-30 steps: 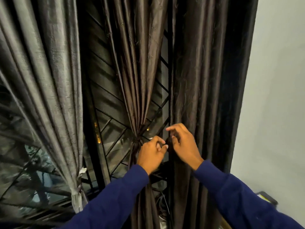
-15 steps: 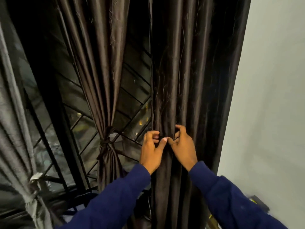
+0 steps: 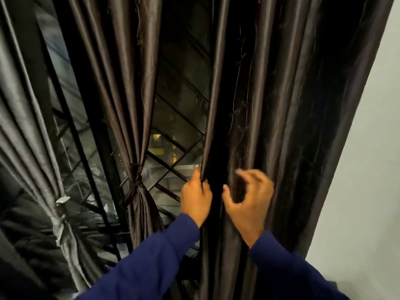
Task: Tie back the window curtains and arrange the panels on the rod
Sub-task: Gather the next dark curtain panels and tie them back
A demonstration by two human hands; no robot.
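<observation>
A loose dark brown curtain panel (image 3: pixel 270 105) hangs at the right of the window. My left hand (image 3: pixel 195 198) grips that panel's left edge fold, fingers curled round the cloth. Just to the right, my right hand (image 3: pixel 249 200) is blurred in front of the panel's folds, fingers curved and spread, holding nothing I can see. The middle brown panel (image 3: pixel 121 83) is gathered and knotted with a dark tie (image 3: pixel 135 176). At the far left a grey panel (image 3: pixel 26 126) is bound with a pale tie (image 3: pixel 60 215). The rod is out of view.
Behind the curtains a dark window grille (image 3: pixel 173 169) with diagonal bars shows lights outside. A plain white wall (image 3: pixel 363 169) rises right of the loose panel. A dark window frame post (image 3: pixel 86 126) stands between the grey and middle panels.
The view has swung right and both hands shifted from near the tied middle panel onto the right panel. The left hand took hold of its edge; the right hand opened and moved off the cloth.
</observation>
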